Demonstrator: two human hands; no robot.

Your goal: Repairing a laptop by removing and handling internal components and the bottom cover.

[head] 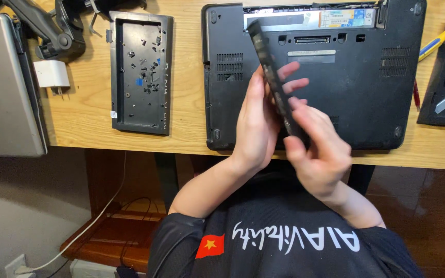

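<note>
both hands grasp a long black battery pack (274, 77) above the overturned laptop (366, 82): left hand (256, 123) clasps its middle, right hand (318, 149) its lower end.

Electronics repair workstation on a wooden desk (130, 141). An upturned laptop (366, 77), a tray of loose screws (141, 72) and a screwdriver (435, 45) indicate this.

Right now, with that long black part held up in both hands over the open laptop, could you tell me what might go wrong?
1. The long black part is held up between the left hand and right hand, above the upturned laptop; a slip could drop it onto the case.
2. Loose screws lie in the dark tray; a knock might scatter them.
3. The laptop sits near the wooden table's edge.
</note>
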